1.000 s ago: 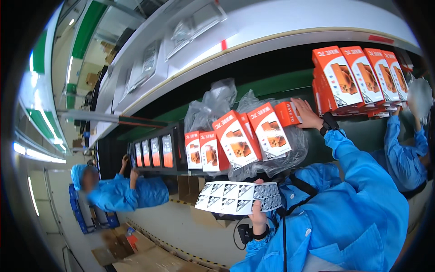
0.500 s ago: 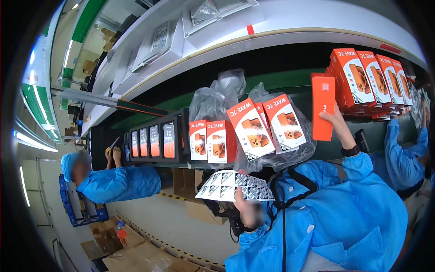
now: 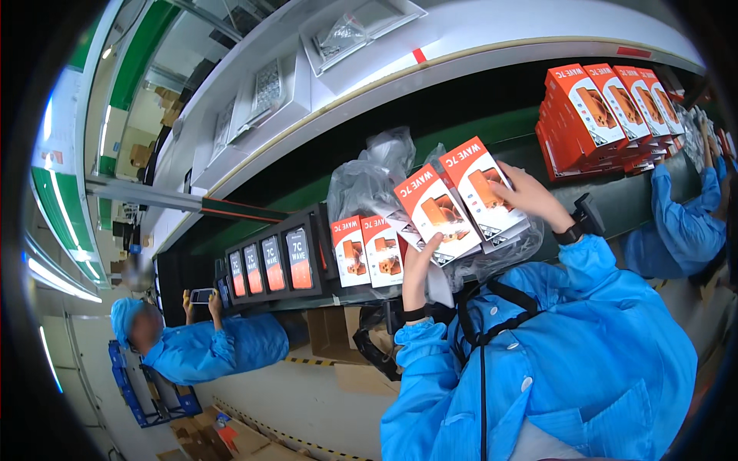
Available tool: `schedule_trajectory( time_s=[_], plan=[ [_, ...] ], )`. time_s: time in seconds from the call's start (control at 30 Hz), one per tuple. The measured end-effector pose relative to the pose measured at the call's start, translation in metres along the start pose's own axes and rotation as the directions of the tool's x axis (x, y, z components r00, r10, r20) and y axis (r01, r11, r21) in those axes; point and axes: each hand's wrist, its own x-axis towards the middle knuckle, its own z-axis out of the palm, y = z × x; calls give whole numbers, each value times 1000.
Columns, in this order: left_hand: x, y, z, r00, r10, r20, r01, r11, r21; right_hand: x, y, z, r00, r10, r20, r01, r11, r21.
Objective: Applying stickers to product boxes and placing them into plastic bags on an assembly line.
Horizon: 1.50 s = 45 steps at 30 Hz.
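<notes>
My left hand (image 3: 417,275) is closed on the lower edge of a white and orange phone box (image 3: 435,206), its thumb lying on the printed front. Against that box leans a second phone box (image 3: 475,173), which my right hand (image 3: 534,196) grips from its right side with the fingers across the front. Both boxes tilt, and more boxes partly show behind them. Below my left wrist a white sheet (image 3: 440,287) peeks out, mostly hidden. Two more phone boxes (image 3: 351,250) stand just to the left.
Crumpled clear plastic bags (image 3: 361,184) lie behind the boxes. A dark tray (image 3: 323,257) holds several phones (image 3: 298,253) at left. Stacked phone boxes (image 3: 588,115) stand far right. Co-workers in blue sit left (image 3: 223,346) and right (image 3: 680,215). White trays (image 3: 269,88) rest on the upper shelf.
My right hand no longer holds the orange box up at the right; it has moved left onto a leaning box. My left hand has left the sticker sheet's front and grips a box.
</notes>
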Motion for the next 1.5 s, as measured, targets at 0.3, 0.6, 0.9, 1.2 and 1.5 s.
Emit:
schedule_trajectory(
  time_s=[0.3, 0.6, 0.9, 1.2, 1.5],
  plan=[
    [17, -26, -9, 998, -55, 30, 58, 993, -98, -13, 35, 56, 988, -86, 129, -105, 244, 964],
    [-15, 3, 37, 994, -42, 102, 57, 987, -150, -76, 11, 22, 988, -55, -143, 148, 107, 983],
    [-65, -84, 148, 850, -199, 488, 86, 966, 246, -223, 122, -13, 954, 244, -171, 151, 99, 984],
    [9, -197, 309, 864, -22, 503, 7, 999, 33, -215, 302, -56, 909, 412, -60, 17, 108, 994],
    [53, -255, 348, 870, -139, 473, 133, 990, 46, -163, 423, -66, 872, 468, -141, -228, 645, 729]
  ],
)
